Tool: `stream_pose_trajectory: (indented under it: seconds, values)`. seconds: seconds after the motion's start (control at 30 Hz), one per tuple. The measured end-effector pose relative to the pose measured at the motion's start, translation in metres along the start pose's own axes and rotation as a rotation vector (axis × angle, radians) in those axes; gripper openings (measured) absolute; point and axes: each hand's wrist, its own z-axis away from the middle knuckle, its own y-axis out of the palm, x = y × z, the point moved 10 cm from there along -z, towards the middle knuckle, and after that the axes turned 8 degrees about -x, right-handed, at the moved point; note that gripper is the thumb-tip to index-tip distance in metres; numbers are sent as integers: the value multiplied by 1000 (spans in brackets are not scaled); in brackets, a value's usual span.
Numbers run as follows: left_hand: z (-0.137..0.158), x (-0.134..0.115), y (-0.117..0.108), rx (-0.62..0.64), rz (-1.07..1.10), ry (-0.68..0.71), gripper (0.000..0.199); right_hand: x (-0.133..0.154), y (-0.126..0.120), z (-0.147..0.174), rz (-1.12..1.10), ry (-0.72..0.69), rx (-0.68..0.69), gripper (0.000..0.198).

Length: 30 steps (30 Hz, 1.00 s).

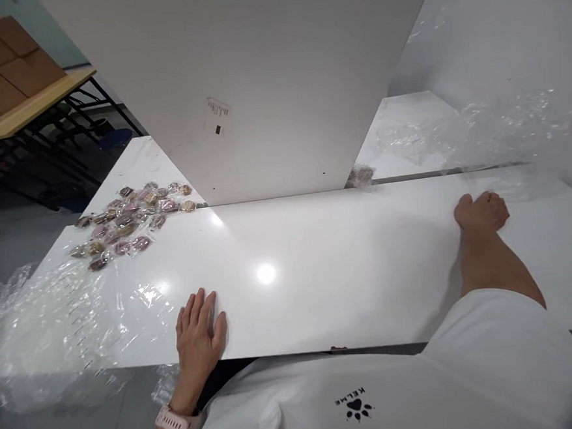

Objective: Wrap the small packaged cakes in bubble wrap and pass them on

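Plainly, the left hand (197, 338) is resting palm down on the near left part of the white table (319, 271), its fingers straight and a little apart, the thumb standing off to the right; the palm is hiding from view. A pink watch (172, 420) is circling that wrist, and the forearm is running out of view at the near edge. On the right, the right hand (482, 212) is leaning on the table with its fingers curled in — the fingertips are hiding under the knuckles, so I cannot tell whether they are pinching anything. Clear film (505, 127) is spreading just beyond it, its outline blurring into the pale background. Left of the left hand, clear plastic bags (53, 316) are overlapping in a glossy heap, spilling over the near edge; glare is making single bags hard to separate. Farther off, small wrapped pieces (124, 219) are lying clustered on the table's left side, their contents blurring under shiny wrappers. A tall white panel (267, 78) is rising across the middle, its top cut off, its label (218, 116) too small to read, and it is partly covering another wrapped bundle (361, 175) at its right foot. Far left, brown boxes (1, 58) are sitting on a wooden table (73, 80) — both running out of view.
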Motion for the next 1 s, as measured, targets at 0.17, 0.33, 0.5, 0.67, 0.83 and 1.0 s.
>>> stream_pose_trajectory:
  seconds: [0.17,0.33,0.5,0.67,0.83,1.0]
  values:
    - [-1,-2,0,7,-2,9,49,-1,-26,48,-29,166,63,63]
    - [0,0,-2,-10,47,0,48,37,-80,146,-69,39,62,47]
    - [-1,5,-1,27,142,-37,45,169,-164,296,-297,-385,-13,41]
    - [-6,10,-3,179,578,-268,48,319,-223,449,-719,-831,383,48]
    - [-1,8,1,357,1001,-523,56,374,-272,529,-1138,-1197,943,34]
    - [-12,23,-11,412,822,-463,55,330,-290,467,-1246,-837,1318,31]
